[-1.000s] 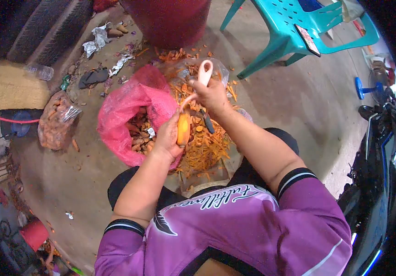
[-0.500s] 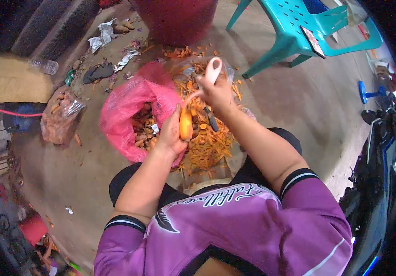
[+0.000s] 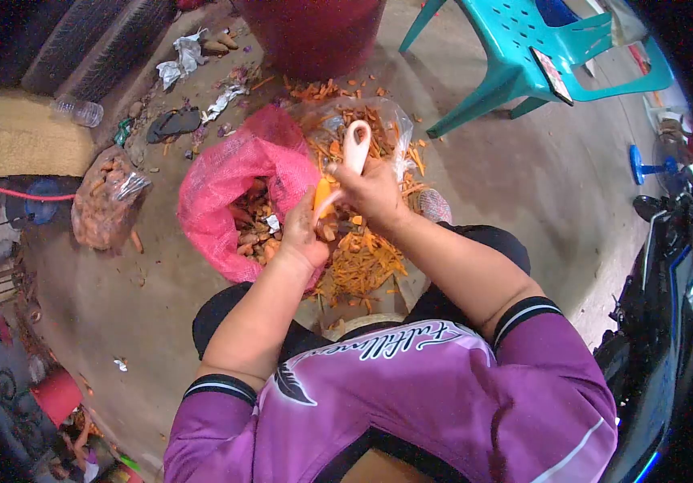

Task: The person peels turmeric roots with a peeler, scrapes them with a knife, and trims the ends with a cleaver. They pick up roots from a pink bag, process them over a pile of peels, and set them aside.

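Observation:
My left hand [image 3: 301, 232] is closed around a peeled orange sweet potato [image 3: 322, 196], partly hidden by fingers and tool. In my right hand [image 3: 376, 191] is a peeler [image 3: 355, 150] with a pale handle that has a hole at its end. The head of the peeler lies against the sweet potato near its lower end. Beneath my hands lies a heap of orange peelings [image 3: 368, 264]. Left of them a pink mesh sack [image 3: 213, 173] stands open, with several unpeeled brownish roots [image 3: 254, 217] inside.
A green plastic chair [image 3: 491, 72] with a phone-like object stands at the upper right. Ahead is a large red tub [image 3: 310, 36]. On the left are a plastic bag of roots [image 3: 105, 201], a dark slipper [image 3: 173, 126] and tyres [image 3: 93, 56]. A motorcycle [image 3: 660, 322] borders the right.
My right hand has drawn the peeler down along the sweet potato, toward my body. The handle has shifted lower and left. My left hand keeps its hold on the sweet potato.

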The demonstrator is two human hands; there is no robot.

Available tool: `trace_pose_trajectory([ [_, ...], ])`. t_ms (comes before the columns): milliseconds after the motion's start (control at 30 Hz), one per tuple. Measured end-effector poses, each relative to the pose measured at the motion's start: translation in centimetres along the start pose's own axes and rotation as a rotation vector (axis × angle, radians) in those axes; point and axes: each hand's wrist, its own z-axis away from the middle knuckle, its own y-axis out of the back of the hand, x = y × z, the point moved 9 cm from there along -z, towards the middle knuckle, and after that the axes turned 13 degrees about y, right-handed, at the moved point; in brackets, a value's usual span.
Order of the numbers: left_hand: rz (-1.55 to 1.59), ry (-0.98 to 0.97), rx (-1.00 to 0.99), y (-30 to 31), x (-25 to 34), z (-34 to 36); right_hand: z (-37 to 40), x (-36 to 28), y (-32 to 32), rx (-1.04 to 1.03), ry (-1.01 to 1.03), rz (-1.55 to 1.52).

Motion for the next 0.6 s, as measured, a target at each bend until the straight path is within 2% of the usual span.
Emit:
trace_pose_trajectory([
  [67, -0.028, -0.018, -0.038, 0.2, -0.1, -0.4, -1.1, 1.5, 1.0, 0.017, 0.021, 0.046],
  [100, -0.028, 0.062, -0.213, -1.2, -0.5, -0.2, -2.2, 1.4, 2.4, 0.090, 0.057, 0.084],
  [167, -0.015, 0.072, -0.221, -1.4, -0.7, 0.0, -3.5, 1.0, 4.5, 0.202, 0.051, 0.108],
  [200, -0.010, 0.076, -0.225, -1.7, -0.7, 0.3, -3.1, 0.8, 3.6, 0.155, 0.024, 0.037],
  [267, -0.025, -0.011, 0.067, -2.9, -0.3, 1.5, -1.3, 0.6, 1.2, 0.058, -0.030, -0.103],
  [300, -0.032, -0.056, 0.214, -2.8, 0.0, 2.1, -0.8, 1.0, 0.9, 0.034, 0.024, 0.030],
  [333, -0.066, -0.030, 0.163, -2.7, 0.0, 1.7, -0.5, 0.6, -0.1, -0.025, 0.116, -0.009],
  [400, -0.131, 0.028, 0.059, -1.2, -0.4, 0.5, -2.1, 3.3, 2.1, 0.042, -0.014, 0.135],
  [433, -0.025, 0.085, -0.126, -1.5, -0.7, 0.3, -2.9, 1.3, 3.3, 0.153, 0.131, 0.150],
  [467, -0.051, 0.093, -0.110, -0.6, -0.8, 0.1, -4.0, 1.8, 5.0, 0.230, 0.132, 0.245],
  [533, -0.109, 0.108, -0.077, -0.7, -0.8, 0.3, -4.0, 0.7, 4.6, 0.220, 0.137, 0.110],
  [600, -0.118, 0.036, 0.071, -1.4, -0.4, 1.0, -1.7, 0.6, 1.8, 0.105, -0.022, -0.024],
])
